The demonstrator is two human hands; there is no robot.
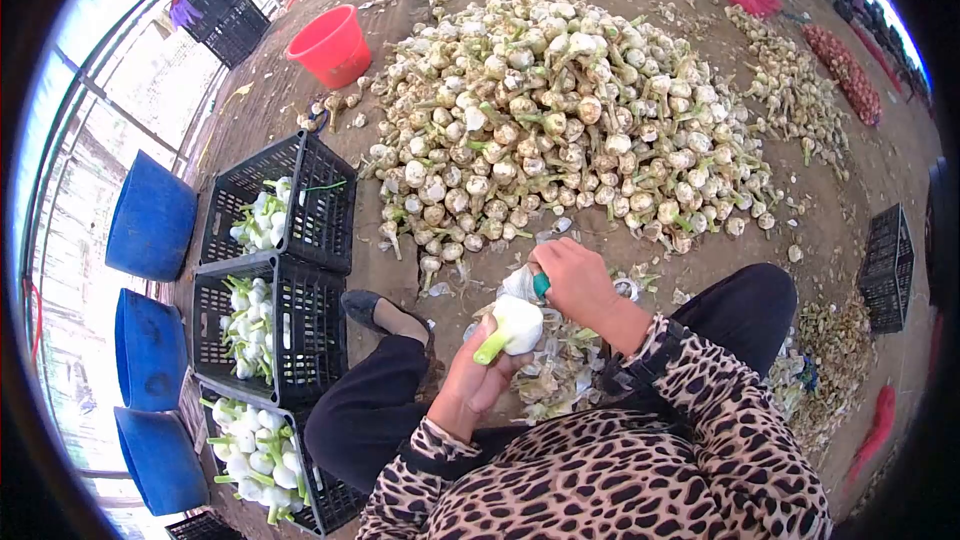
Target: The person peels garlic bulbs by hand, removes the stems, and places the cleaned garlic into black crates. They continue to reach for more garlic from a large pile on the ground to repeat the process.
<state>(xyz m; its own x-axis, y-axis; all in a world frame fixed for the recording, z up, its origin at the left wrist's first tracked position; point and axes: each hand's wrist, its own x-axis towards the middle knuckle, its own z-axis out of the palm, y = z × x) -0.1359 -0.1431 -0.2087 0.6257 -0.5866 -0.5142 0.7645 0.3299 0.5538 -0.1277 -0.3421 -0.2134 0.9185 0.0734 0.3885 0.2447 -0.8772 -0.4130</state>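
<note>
A peeled white garlic bulb (519,326) with a short green stem rests in my left hand (474,376), the fingers wrapped round it from below. Just above it, my right hand (575,280) is closed, with a small green piece (541,286) showing at its fingers. What that green piece belongs to is hidden in the fist. A pale, papery garlic skin (518,284) lies between the right fingers and the bulb. Below both hands, loose garlic skins (560,380) cover the ground between my legs.
Ahead rises a large heap of unpeeled garlic (560,120). At left stand black crates (318,205) of cleaned bulbs, beside blue tubs (150,215). A red bucket (332,48) stands behind them. Another black crate (886,270) and a red net sack (845,70) are at right.
</note>
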